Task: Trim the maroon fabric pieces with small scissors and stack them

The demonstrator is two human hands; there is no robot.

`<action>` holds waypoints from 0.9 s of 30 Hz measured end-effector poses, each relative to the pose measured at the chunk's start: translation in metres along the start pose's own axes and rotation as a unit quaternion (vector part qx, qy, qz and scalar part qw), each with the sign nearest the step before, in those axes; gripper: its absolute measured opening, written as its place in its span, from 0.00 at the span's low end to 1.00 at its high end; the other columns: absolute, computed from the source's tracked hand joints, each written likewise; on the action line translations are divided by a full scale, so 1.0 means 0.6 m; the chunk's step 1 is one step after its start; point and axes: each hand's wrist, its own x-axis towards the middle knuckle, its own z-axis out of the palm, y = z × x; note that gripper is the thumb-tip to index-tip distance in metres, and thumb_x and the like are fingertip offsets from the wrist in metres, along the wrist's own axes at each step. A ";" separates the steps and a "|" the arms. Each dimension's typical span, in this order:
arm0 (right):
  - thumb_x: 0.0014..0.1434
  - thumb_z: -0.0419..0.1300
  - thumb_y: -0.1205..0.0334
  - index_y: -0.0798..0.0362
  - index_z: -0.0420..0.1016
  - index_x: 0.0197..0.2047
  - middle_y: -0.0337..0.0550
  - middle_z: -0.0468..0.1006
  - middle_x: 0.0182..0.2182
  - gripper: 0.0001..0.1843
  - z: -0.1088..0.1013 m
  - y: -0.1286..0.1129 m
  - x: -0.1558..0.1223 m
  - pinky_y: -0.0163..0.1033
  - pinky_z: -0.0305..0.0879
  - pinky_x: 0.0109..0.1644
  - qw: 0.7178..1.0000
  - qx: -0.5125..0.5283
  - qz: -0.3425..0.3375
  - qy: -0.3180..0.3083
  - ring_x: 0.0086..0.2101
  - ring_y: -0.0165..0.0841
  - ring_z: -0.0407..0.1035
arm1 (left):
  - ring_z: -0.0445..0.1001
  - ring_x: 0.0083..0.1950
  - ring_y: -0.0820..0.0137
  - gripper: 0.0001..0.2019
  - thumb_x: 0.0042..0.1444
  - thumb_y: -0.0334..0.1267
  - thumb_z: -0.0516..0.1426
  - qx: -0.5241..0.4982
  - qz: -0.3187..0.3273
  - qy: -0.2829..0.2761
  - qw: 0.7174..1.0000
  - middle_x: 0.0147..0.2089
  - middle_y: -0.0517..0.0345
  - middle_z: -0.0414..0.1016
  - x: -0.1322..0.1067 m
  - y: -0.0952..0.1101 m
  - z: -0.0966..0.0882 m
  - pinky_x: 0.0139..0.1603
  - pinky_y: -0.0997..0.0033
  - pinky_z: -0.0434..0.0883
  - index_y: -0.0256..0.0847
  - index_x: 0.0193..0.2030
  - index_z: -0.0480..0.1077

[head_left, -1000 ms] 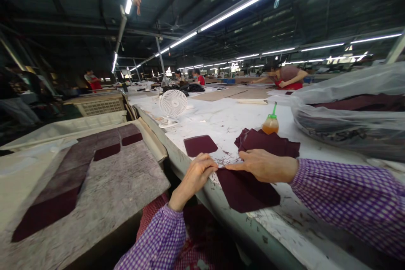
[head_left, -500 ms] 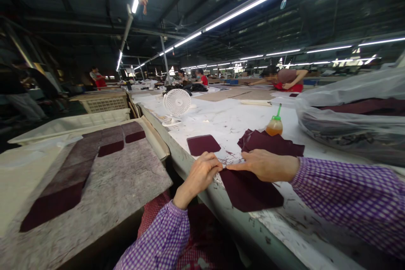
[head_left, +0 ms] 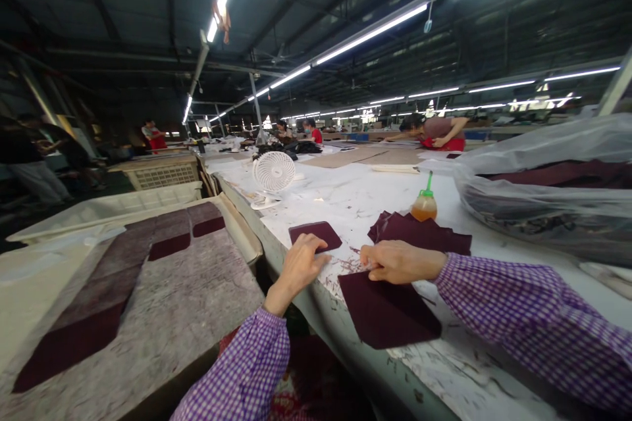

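Note:
My left hand (head_left: 297,268) reaches forward over the table edge, fingers stretched out, fingertips at the near corner of a small maroon rounded patch (head_left: 315,235). My right hand (head_left: 395,262) rests with curled fingers on the far edge of a larger maroon fabric piece (head_left: 390,310) that lies flat near the table's edge; the fingers pinch at its far left corner. Just behind the right hand lies a fanned stack of similar maroon pieces (head_left: 419,234). Both sleeves are purple check.
A glue bottle with a green nozzle (head_left: 423,205) stands behind the stack, a small white fan (head_left: 274,172) farther back. A clear plastic bag of dark fabric (head_left: 543,191) fills the right. On my left, a grey felt board (head_left: 187,296) carries maroon pieces. Other people work at distant tables.
My left hand has left the large piece's corner and moved forward to the small patch. My right hand's fingers have curled at the large piece's far edge. The view has shifted slightly.

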 end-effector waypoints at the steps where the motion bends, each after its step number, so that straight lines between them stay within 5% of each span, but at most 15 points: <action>1: 0.54 0.57 0.67 0.54 0.68 0.40 0.41 0.71 0.32 0.09 0.003 0.000 0.001 0.37 0.59 0.40 1.000 0.010 -0.010 0.001 0.34 0.32 0.65 | 0.66 0.45 0.63 0.07 0.54 0.36 0.58 0.025 -0.001 -0.016 1.000 0.40 0.55 0.71 0.007 0.002 0.004 0.46 0.63 0.65 0.38 0.39 0.71; 6: 0.56 0.53 0.69 0.56 0.65 0.35 0.42 0.70 0.31 0.03 -0.010 -0.003 -0.001 0.36 0.59 0.38 0.991 0.089 -0.081 0.062 0.32 0.31 0.64 | 0.66 0.44 0.63 0.04 0.56 0.35 0.55 0.134 0.006 -0.043 0.990 0.40 0.53 0.70 0.026 0.019 0.017 0.47 0.63 0.64 0.39 0.38 0.69; 11: 0.60 0.48 0.60 0.57 0.64 0.44 0.45 0.74 0.35 0.12 -0.072 0.056 -0.022 0.36 0.62 0.38 0.957 0.254 -0.025 0.134 0.35 0.33 0.67 | 0.66 0.45 0.60 0.05 0.57 0.33 0.52 0.178 0.001 -0.059 0.982 0.40 0.50 0.69 0.033 0.027 0.019 0.45 0.61 0.65 0.38 0.37 0.69; 15: 0.59 0.48 0.61 0.57 0.68 0.44 0.48 0.75 0.38 0.14 -0.084 0.149 -0.038 0.37 0.63 0.39 0.960 0.183 0.116 0.179 0.37 0.36 0.69 | 0.67 0.45 0.58 0.06 0.57 0.32 0.51 0.168 -0.014 -0.056 0.984 0.41 0.48 0.69 0.039 0.025 0.021 0.46 0.60 0.65 0.37 0.37 0.69; 19: 0.55 0.49 0.69 0.58 0.71 0.42 0.49 0.75 0.37 0.14 -0.053 0.215 -0.042 0.38 0.63 0.41 0.960 0.030 0.227 0.163 0.38 0.38 0.69 | 0.67 0.46 0.57 0.04 0.55 0.34 0.54 0.120 -0.028 -0.040 0.992 0.41 0.47 0.69 0.039 0.025 0.024 0.47 0.58 0.65 0.37 0.35 0.69; 23: 0.54 0.52 0.70 0.60 0.72 0.43 0.56 0.73 0.42 0.14 -0.029 0.222 -0.039 0.41 0.61 0.46 0.958 -0.023 0.230 0.166 0.41 0.41 0.69 | 0.67 0.47 0.58 0.03 0.52 0.29 0.54 0.018 -0.073 -0.002 0.997 0.39 0.47 0.71 0.041 0.019 0.031 0.49 0.59 0.64 0.38 0.29 0.68; 27: 0.59 0.49 0.67 0.61 0.72 0.48 0.56 0.73 0.45 0.17 -0.040 0.182 -0.023 0.43 0.58 0.54 0.966 0.012 0.179 0.188 0.47 0.41 0.66 | 0.71 0.39 0.64 0.06 0.52 0.29 0.51 -0.067 -0.144 0.046 0.986 0.32 0.51 0.72 0.048 -0.013 0.028 0.42 0.65 0.67 0.37 0.29 0.67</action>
